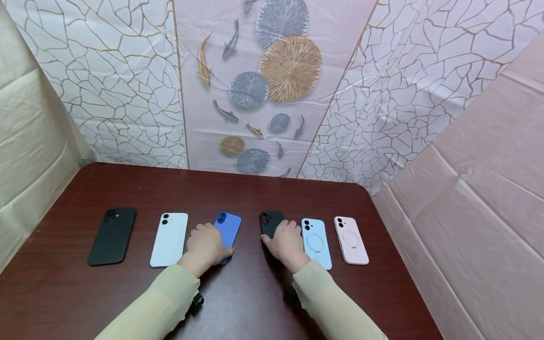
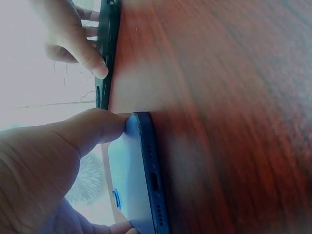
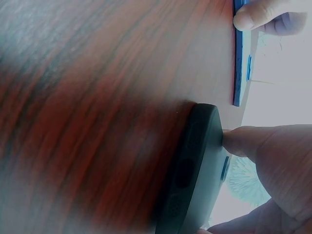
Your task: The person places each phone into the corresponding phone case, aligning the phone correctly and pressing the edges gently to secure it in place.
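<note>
A blue phone (image 1: 230,227) lies back up on the table, and my left hand (image 1: 206,244) spans it. In the left wrist view, the thumb (image 2: 109,127) presses its near corner while fingertips reach the opposite edge. My right hand (image 1: 289,245) grips a black phone case (image 1: 267,227) across its width, thumb on the left edge and fingers over the right. The right wrist view shows the case's bottom end (image 3: 187,170) low over the wood. Part of each item is hidden under the hand.
Left of my hands lie a white phone (image 1: 169,241) and a black phone (image 1: 111,238). To the right are a light blue phone case (image 1: 316,257) and a pink one (image 1: 354,255), both with rings. The dark wooden table (image 1: 238,302) ends at a patterned cloth wall (image 1: 250,127).
</note>
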Demonstrator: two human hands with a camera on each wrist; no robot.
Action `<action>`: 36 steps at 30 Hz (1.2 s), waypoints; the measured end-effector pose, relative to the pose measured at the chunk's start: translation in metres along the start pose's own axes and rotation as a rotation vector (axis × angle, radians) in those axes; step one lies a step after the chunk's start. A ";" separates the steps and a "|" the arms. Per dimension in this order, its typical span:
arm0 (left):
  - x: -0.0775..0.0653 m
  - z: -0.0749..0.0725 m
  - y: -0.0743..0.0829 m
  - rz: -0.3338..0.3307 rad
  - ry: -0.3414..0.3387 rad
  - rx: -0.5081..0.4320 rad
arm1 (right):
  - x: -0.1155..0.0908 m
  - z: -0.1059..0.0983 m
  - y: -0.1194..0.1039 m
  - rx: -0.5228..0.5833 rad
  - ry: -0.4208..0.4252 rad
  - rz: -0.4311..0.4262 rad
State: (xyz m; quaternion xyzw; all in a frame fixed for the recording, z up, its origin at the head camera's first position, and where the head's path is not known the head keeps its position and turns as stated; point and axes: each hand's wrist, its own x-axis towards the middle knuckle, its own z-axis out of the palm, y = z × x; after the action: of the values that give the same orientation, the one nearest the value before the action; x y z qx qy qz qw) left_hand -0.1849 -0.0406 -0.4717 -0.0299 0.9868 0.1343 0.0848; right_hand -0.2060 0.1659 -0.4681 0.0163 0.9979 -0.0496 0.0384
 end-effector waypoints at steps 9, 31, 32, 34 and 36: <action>0.006 0.000 -0.003 -0.002 -0.014 0.031 | 0.003 -0.002 0.000 -0.016 0.005 -0.007; 0.000 0.000 -0.003 0.027 0.000 0.021 | 0.001 -0.003 0.001 0.018 0.029 0.005; -0.001 0.001 -0.004 0.042 0.007 0.018 | 0.001 -0.003 0.001 0.025 0.031 0.005; -0.002 0.002 -0.006 0.073 0.022 0.002 | 0.001 -0.004 0.001 0.044 0.033 0.004; -0.002 0.003 -0.008 0.101 0.037 -0.023 | 0.001 -0.004 0.001 0.063 0.032 0.003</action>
State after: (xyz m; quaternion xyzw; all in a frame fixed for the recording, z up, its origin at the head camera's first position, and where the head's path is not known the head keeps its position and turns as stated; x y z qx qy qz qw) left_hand -0.1819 -0.0473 -0.4765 0.0167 0.9869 0.1490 0.0595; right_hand -0.2070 0.1670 -0.4642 0.0197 0.9963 -0.0809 0.0218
